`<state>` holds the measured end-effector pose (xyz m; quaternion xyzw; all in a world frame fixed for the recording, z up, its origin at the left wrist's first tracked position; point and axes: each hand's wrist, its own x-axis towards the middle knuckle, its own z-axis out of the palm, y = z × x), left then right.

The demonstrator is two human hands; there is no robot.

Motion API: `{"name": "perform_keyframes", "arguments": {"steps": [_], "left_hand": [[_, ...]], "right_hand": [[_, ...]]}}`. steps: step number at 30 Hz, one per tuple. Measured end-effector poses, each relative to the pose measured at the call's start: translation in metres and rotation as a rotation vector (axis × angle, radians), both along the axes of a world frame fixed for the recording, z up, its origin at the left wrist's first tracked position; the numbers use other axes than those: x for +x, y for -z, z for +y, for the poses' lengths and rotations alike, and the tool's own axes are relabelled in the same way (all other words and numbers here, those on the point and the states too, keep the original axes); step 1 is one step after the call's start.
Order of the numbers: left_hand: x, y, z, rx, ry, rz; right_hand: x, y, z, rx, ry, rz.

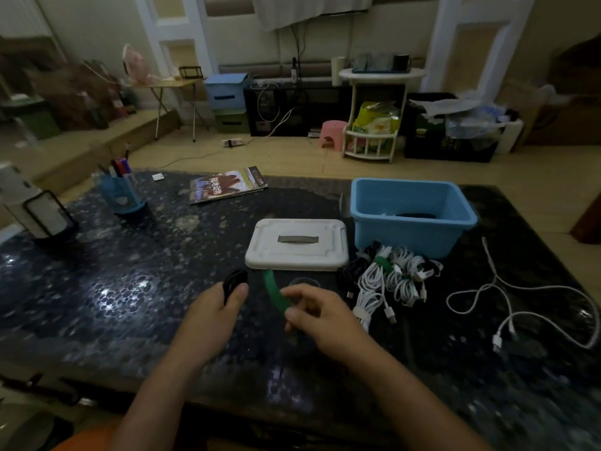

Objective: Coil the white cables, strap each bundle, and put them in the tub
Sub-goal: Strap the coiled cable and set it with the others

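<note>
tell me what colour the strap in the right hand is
Green: the flat strap pinched in the right hand, seen in the head view.

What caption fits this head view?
Left hand grips a black coil, right hand pinches a green strap before the blue tub.

Head-worn camera looks forward and down, close over the table (130, 288).

Wooden floor (292, 157), pink stool (331, 133), white shelf (374, 125).
</note>
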<state>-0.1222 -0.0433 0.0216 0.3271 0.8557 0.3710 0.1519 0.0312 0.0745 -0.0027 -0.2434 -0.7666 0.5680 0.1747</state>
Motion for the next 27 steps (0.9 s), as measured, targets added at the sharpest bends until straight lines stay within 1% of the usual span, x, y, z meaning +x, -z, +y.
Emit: {"name": "perform_keyframes", "arguments": {"steps": [3,6,9,13,16,22,24,27], "left_hand": [[0.013,-0.004,0.012,0.017,0.038,-0.040],[0.029,-0.004,0.029,0.076,0.114,-0.147],[0.054,-0.008,0.049,0.134,0.250,-0.211],[0.095,-0.015,0.074,0.102,0.420,-0.220],[0.118,-0.017,0.087,0.070,0.526,-0.193],[0.143,-0.019,0.107,0.008,0.722,-0.101],[0.151,-0.026,0.110,-0.016,0.771,-0.116],[0.159,-0.032,0.113,-0.032,0.816,-0.187]], "right_hand": [[0.020,-0.020,0.007,-0.211,-0.003,0.137],[0.042,-0.033,0.015,-0.278,0.000,0.196],[0.064,-0.036,0.026,-0.253,0.017,0.217],[0.087,-0.036,0.039,-0.185,0.070,0.233],[0.104,-0.035,0.044,-0.102,0.087,0.224],[0.131,-0.029,0.051,-0.004,0.197,0.201],[0.136,-0.028,0.053,-0.016,0.210,0.184],[0.146,-0.030,0.061,-0.059,0.209,0.181]]}}
